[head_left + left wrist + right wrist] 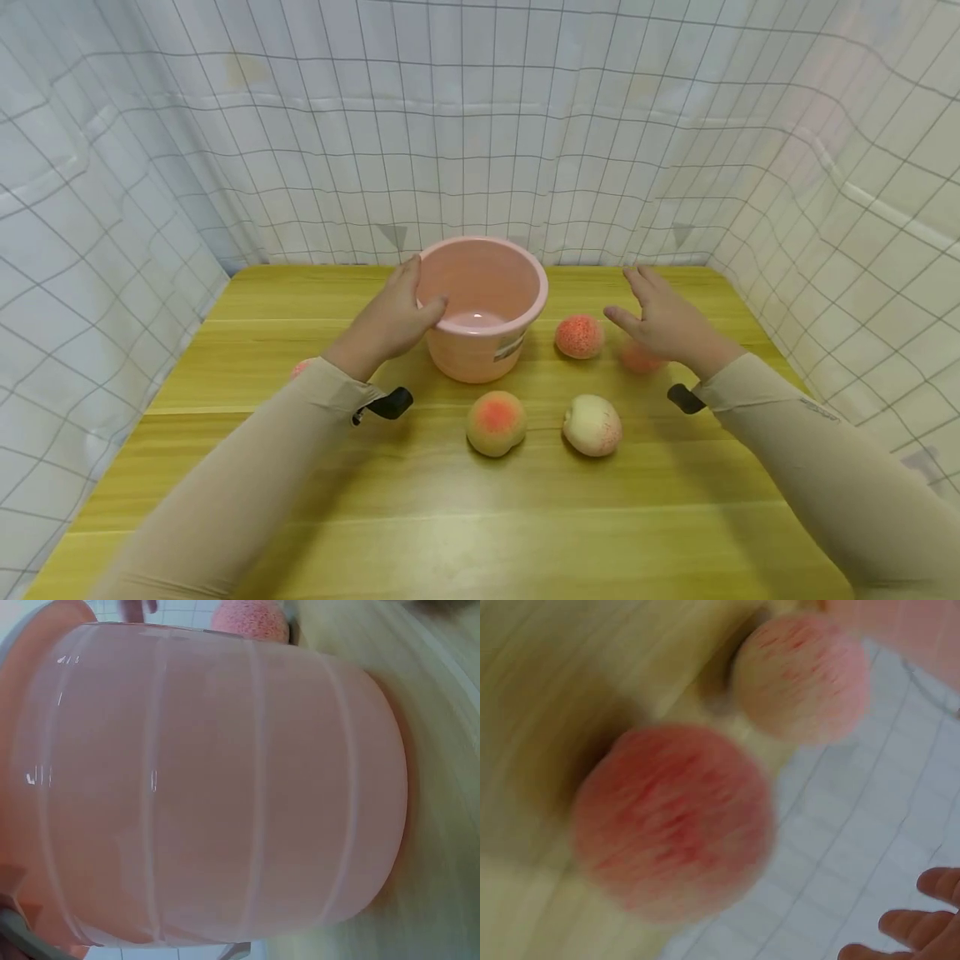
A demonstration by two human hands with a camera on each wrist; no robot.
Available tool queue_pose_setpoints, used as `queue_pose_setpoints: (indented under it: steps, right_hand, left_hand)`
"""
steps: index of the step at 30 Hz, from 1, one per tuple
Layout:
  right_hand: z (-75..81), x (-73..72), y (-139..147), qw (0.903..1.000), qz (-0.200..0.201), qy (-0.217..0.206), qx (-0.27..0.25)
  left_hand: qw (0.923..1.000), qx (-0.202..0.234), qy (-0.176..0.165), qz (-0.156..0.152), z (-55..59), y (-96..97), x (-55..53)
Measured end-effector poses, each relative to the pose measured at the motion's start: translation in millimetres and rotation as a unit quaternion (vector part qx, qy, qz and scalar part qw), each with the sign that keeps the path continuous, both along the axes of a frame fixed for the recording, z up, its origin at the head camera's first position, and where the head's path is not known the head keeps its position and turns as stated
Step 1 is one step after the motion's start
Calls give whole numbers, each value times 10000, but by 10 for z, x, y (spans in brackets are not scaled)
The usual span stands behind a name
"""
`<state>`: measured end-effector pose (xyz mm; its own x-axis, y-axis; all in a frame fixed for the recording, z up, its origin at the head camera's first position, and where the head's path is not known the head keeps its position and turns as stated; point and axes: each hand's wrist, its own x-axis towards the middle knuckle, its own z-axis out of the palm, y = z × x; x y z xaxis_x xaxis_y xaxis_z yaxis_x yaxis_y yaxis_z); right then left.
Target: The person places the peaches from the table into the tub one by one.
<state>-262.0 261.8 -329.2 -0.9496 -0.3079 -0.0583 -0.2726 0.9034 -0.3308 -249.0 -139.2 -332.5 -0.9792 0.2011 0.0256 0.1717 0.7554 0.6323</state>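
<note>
A pink plastic bucket (pixel 472 354) stands upright at the back middle of the table, with no contents visible inside. My left hand (pixel 386 321) grips its left rim, thumb over the rim and fingers along the outer side. Fingers spread, my right hand (pixel 667 325) hovers above a reddish peach (pixel 640 360) that it partly covers in the head view; the right wrist view shows this peach (pixel 675 825) apart from the fingertips (pixel 911 926). Another red-speckled peach (pixel 580 337) lies between the bucket and the right hand.
Nearer the front lie a yellow peach with a red blush (pixel 496 423) and a pale peach (pixel 592 426). A further pinkish fruit (pixel 301 367) is mostly hidden behind the left forearm. White grid-patterned curtains (pixel 487 125) enclose the wooden table (pixel 450 533) at the back and sides.
</note>
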Motion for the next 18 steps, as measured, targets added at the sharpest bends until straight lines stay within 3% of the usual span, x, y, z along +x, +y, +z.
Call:
queue_pose_setpoints:
  steps: [8, 18]
  right_hand:
    - [-217, -42, 422, 9990, 3, -425, -155]
    - [-404, 1, 668, 9971, 171, -669, -310]
  left_hand:
    - [9992, 368, 51, 130, -22, 33, 13]
    - [9977, 644, -59, 186, -33, 51, 26]
